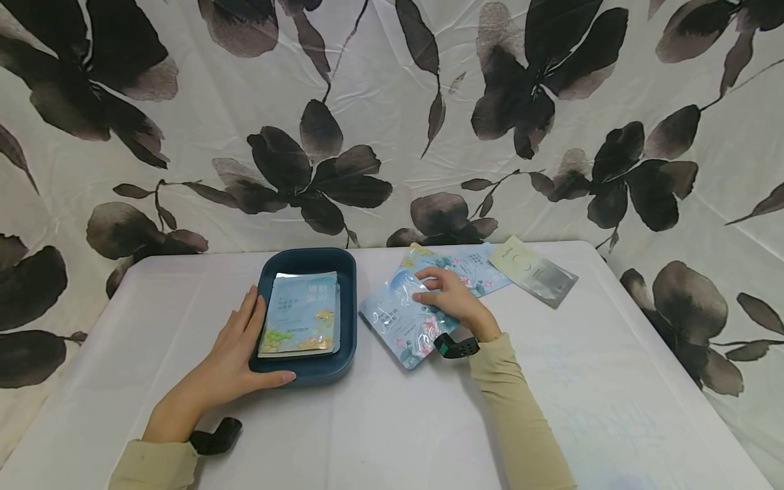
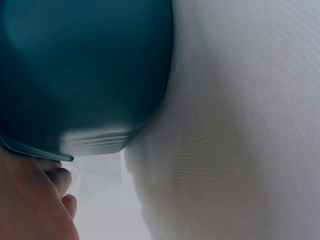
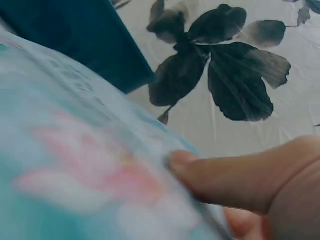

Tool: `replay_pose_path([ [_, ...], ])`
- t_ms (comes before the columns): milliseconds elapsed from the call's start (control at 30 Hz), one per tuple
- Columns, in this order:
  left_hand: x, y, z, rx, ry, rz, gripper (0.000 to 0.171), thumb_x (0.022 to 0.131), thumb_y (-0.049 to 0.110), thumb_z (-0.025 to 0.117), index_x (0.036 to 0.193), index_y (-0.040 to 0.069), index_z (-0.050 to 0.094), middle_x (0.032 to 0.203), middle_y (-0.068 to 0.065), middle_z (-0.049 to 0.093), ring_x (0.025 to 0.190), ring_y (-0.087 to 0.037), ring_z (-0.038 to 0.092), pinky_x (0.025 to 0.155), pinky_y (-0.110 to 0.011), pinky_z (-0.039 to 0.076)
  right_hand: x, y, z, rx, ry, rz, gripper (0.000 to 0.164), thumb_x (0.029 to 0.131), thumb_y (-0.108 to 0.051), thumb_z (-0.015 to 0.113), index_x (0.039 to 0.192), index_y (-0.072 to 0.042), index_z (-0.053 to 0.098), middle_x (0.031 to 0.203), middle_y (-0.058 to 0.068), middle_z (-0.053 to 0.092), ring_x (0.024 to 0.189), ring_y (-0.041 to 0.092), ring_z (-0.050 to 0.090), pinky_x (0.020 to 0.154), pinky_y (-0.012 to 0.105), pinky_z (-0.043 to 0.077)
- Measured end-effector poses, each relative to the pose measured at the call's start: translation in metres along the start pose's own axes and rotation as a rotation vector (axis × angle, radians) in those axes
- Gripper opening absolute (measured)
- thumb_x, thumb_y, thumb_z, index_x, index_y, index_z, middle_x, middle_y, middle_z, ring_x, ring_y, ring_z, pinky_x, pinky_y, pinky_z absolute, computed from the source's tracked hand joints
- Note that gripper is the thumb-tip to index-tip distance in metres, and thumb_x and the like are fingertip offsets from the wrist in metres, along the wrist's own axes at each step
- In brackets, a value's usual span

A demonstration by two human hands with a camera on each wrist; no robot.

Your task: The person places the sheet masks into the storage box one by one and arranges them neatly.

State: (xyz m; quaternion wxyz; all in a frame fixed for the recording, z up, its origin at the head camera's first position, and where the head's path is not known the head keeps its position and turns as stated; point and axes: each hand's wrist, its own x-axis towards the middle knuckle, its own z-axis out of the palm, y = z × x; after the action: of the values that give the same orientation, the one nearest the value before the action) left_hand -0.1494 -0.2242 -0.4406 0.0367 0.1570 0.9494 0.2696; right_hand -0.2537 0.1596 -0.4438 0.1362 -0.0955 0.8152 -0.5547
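A dark blue plastic tray (image 1: pixel 348 320) holds a small stack of light blue sheet mask packets (image 1: pixel 300 313). Along its left side lie the extended fingers of my left hand (image 1: pixel 235 347), the thumb at the near rim. The left wrist view shows the tray's outer wall (image 2: pixel 90 65) with the hand at its rim. To the right of the tray, my right hand (image 1: pixel 456 297) pinches a blue floral sheet mask packet (image 1: pixel 395 323) by its edge. In the right wrist view the thumb (image 3: pixel 225 177) presses on the packet (image 3: pixel 95 170), its pink flower print close up.
Behind the right hand, another blue floral packet (image 1: pixel 484 269) lies on the white table (image 1: pixel 392 435). A pale green and silver packet (image 1: pixel 535 272) overlaps its right end. A floral curtain (image 1: pixel 422 122) hangs along the table's far edge.
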Motion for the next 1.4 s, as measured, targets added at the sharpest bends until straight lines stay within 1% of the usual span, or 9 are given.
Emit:
replay_pose_path([
  [133,0.000,-0.001,0.000,-0.002,0.000,-0.001,0.134,0.072,0.057,0.082,0.158,0.003,-0.006,0.163,-0.010,-0.021,0.146,-0.053,-0.005,0.109,-0.074,0.007,0.001,-0.001,0.000,0.038,0.102,0.018,0.042,0.095,-0.008,0.064,0.136,0.000,0.055,0.127,0.021,0.059,0.100,0.023,0.060,0.084,0.033,0.049],
  [367,0.001,-0.001,-0.001,0.001,0.003,0.003,0.134,0.072,0.057,0.082,0.157,0.002,-0.006,0.163,-0.010,-0.022,0.145,-0.054,-0.005,0.109,-0.074,0.007,0.004,-0.007,0.003,0.188,0.162,-0.015,0.048,0.098,-0.002,0.056,0.145,0.000,0.047,0.119,0.022,0.064,0.079,0.015,0.066,0.071,0.023,0.052],
  [533,0.001,0.000,-0.002,-0.003,0.002,0.001,0.134,0.072,0.057,0.082,0.157,0.002,-0.005,0.163,-0.010,-0.021,0.145,-0.054,-0.004,0.109,-0.075,0.007,0.005,-0.014,0.009,0.257,0.170,-0.039,0.057,0.097,0.002,0.054,0.151,-0.009,0.041,0.142,0.020,0.049,0.107,0.022,0.061,0.081,0.022,0.051],
  [633,0.001,0.000,-0.003,-0.004,0.002,-0.001,0.134,0.072,0.057,0.082,0.157,0.002,-0.006,0.163,-0.010,-0.021,0.145,-0.054,-0.004,0.109,-0.075,0.007,0.005,-0.018,0.015,0.307,0.129,-0.090,0.061,0.097,0.008,0.051,0.153,-0.009,0.036,0.152,0.017,0.038,0.113,0.025,0.058,0.083,0.023,0.050],
  [767,0.001,0.000,-0.003,-0.001,0.003,-0.007,0.134,0.072,0.057,0.082,0.158,0.003,-0.005,0.164,-0.010,-0.021,0.145,-0.053,-0.004,0.109,-0.075,0.008,0.006,-0.022,0.023,0.347,0.055,-0.128,0.053,0.097,0.011,0.046,0.147,-0.005,0.045,0.144,0.019,0.048,0.096,0.019,0.062,0.063,0.019,0.047],
  [867,0.002,0.000,-0.003,-0.002,0.003,-0.010,0.134,0.072,0.056,0.082,0.158,0.003,-0.005,0.164,-0.010,-0.021,0.145,-0.053,-0.005,0.109,-0.075,0.007,0.006,-0.025,0.030,0.354,-0.009,-0.119,0.045,0.098,0.008,0.044,0.141,-0.003,0.052,0.136,0.019,0.055,0.092,0.014,0.061,0.059,0.018,0.044],
  [1000,0.002,0.000,-0.003,-0.002,0.006,-0.007,0.134,0.072,0.057,0.082,0.158,0.002,-0.005,0.164,-0.011,-0.020,0.146,-0.052,-0.006,0.110,-0.073,0.006,0.005,-0.030,0.040,0.394,-0.089,-0.113,0.045,0.099,0.007,0.042,0.142,-0.002,0.052,0.144,0.013,0.047,0.107,0.018,0.059,0.075,0.023,0.052],
  [1167,0.000,0.000,-0.002,-0.001,0.005,0.002,0.133,0.072,0.057,0.082,0.157,0.001,-0.004,0.164,-0.012,-0.020,0.147,-0.050,-0.006,0.112,-0.072,0.005,0.004,-0.041,0.055,0.441,-0.177,-0.115,0.046,0.099,0.008,0.041,0.145,0.001,0.047,0.150,0.014,0.043,0.121,0.025,0.056,0.089,0.032,0.054],
  [1400,-0.001,-0.001,-0.001,-0.011,0.006,0.007,0.133,0.072,0.058,0.082,0.157,0.001,-0.003,0.164,-0.012,-0.018,0.146,-0.051,-0.004,0.110,-0.073,0.006,0.011,-0.060,0.080,0.319,-0.295,-0.105,0.049,0.098,0.008,0.044,0.146,0.001,0.045,0.155,0.011,0.037,0.135,0.024,0.044,0.101,0.040,0.048],
])
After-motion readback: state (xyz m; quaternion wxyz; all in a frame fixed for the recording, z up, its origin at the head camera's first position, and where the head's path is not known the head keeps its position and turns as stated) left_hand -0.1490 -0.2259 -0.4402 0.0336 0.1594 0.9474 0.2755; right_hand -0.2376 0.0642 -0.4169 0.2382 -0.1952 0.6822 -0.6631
